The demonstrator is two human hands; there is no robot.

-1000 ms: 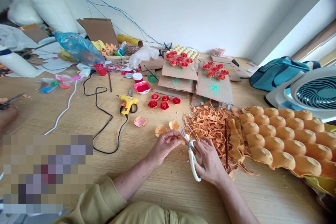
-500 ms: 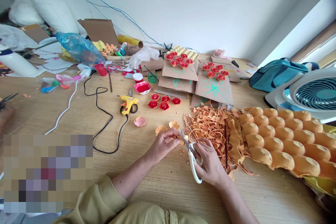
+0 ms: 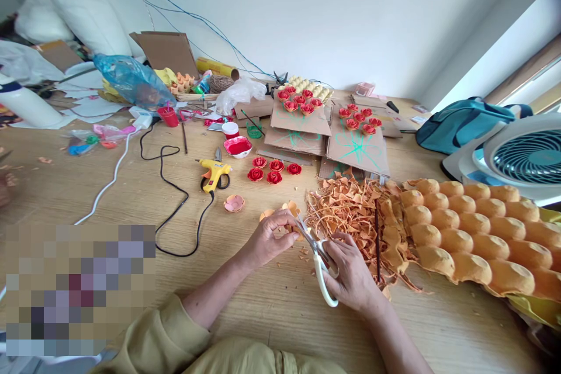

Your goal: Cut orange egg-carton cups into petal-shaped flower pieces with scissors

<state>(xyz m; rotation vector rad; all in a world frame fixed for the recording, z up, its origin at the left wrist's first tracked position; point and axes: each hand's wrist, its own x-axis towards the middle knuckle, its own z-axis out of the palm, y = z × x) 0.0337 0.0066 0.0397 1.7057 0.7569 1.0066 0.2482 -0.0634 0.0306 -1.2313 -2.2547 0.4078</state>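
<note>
Left hand [image 3: 269, 238]: fingers pinched on a small orange egg-carton piece [image 3: 293, 228], held just above the wooden table [image 3: 272, 310].

Right hand [image 3: 350, 272]: closed through the white handles of a pair of scissors [image 3: 316, 257]; blades point up and left, tips at the carton piece. Whether the blades are parted at the tip cannot be told.

Open room: bare table in front of both hands down to the near edge, and a wide bare stretch to the left, crossed by a black cord [image 3: 175, 198] and a white cable [image 3: 111, 178]. Right side is blocked.

Right flank: heap of orange trimmings [image 3: 350, 210] touching the right hand, then an upturned orange egg tray [image 3: 473, 228] running to the frame edge; a fan [image 3: 521, 158] and a teal bag [image 3: 460, 120] beyond it.

Just past the hands: cut orange cups [image 3: 289, 208], one pink cup [image 3: 234, 203], four loose red paper roses [image 3: 272, 169], yellow glue gun [image 3: 213, 170].

Containers: white bowl [image 3: 237, 146] with red paint; red cup [image 3: 168, 115], contents unclear; cardboard sheets [image 3: 324, 134] bearing red roses on top.

Far edge: clutter against the wall, including a blue plastic bag [image 3: 131, 79].
</note>
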